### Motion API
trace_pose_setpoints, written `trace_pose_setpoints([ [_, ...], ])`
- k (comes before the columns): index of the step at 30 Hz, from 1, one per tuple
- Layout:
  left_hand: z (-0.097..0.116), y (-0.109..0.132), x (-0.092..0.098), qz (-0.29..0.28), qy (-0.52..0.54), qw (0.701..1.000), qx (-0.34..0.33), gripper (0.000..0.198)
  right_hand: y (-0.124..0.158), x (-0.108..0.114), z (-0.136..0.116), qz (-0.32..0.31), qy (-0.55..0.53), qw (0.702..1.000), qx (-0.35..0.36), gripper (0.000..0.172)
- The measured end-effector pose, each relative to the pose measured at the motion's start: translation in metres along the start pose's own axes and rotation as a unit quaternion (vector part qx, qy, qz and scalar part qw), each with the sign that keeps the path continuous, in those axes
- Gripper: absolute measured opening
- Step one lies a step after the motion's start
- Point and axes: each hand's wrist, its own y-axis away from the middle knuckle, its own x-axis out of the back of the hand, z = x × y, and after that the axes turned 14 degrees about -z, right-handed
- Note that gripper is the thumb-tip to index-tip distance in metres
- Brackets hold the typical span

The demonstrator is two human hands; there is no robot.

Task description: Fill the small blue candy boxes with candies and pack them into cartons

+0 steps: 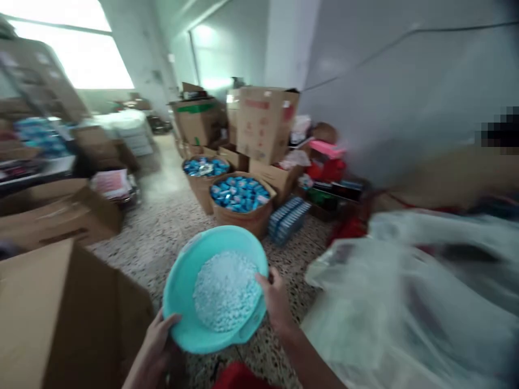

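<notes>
A turquoise plastic basin point(182, 292) is held in front of me over the speckled floor. Many small white pieces point(227, 292) lie in its bottom; they are too small and blurred to name. My left hand point(160, 335) grips the basin's rim at the lower left, thumb over the edge. At the right side of the rim my right hand point(275, 297) is closed on it, its thumb on top and the other fingers mostly hidden beneath. The basin looks tilted slightly towards me.
Ahead stand two round cardboard drums point(243, 219) filled with blue packets, with a blue ribbed pack point(288, 220) beside them. Cartons point(261, 121) are stacked behind. A large cardboard box point(36, 313) is close on my left; translucent plastic sheeting point(389, 313) spreads on my right.
</notes>
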Motion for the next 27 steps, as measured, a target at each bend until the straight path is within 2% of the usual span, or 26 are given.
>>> trace_pose_setpoints([
  [3,0.027,-0.052,0.047,0.001,0.061,0.998,-0.018,0.061,-0.040,-0.054,-0.002,-0.035,0.006,0.999,-0.008,0.024],
  [6,0.057,-0.088,0.085,0.032,0.086,0.995,-0.035,0.066,-0.077,-0.113,-0.006,-0.094,-0.031,0.995,-0.020,0.028],
  [10,0.102,-0.140,0.112,0.056,0.093,0.992,-0.061,0.065,-0.149,-0.171,-0.011,-0.138,-0.055,0.989,-0.026,0.038],
  [12,0.125,-0.180,0.119,0.034,0.098,0.993,-0.064,0.063,-0.199,-0.193,-0.013,-0.125,-0.059,0.990,-0.034,0.039],
  [15,0.164,-0.258,0.133,0.002,0.102,0.994,-0.046,0.059,-0.283,-0.238,-0.015,-0.124,-0.052,0.990,-0.037,0.040],
  [18,0.218,-0.348,0.150,0.059,0.115,0.991,-0.025,0.063,-0.375,-0.296,-0.023,-0.206,-0.043,0.977,-0.033,0.041],
  [19,0.240,-0.378,0.153,0.076,0.121,0.990,-0.019,0.065,-0.407,-0.315,-0.030,-0.228,-0.040,0.972,-0.030,0.041],
  [20,0.262,-0.405,0.154,0.082,0.128,0.988,-0.014,0.066,-0.439,-0.332,-0.039,-0.223,-0.028,0.974,-0.030,0.040],
  [23,0.327,-0.476,0.160,0.052,0.159,0.986,0.004,0.063,-0.533,-0.382,-0.075,-0.202,-0.014,0.979,-0.033,0.042],
  [25,0.366,-0.517,0.172,0.041,0.191,0.981,0.004,0.061,-0.589,-0.422,-0.100,-0.254,-0.024,0.966,-0.030,0.039],
  [27,0.401,-0.560,0.192,0.073,0.211,0.975,-0.002,0.058,-0.643,-0.472,-0.120,-0.303,-0.009,0.953,-0.012,0.034],
])
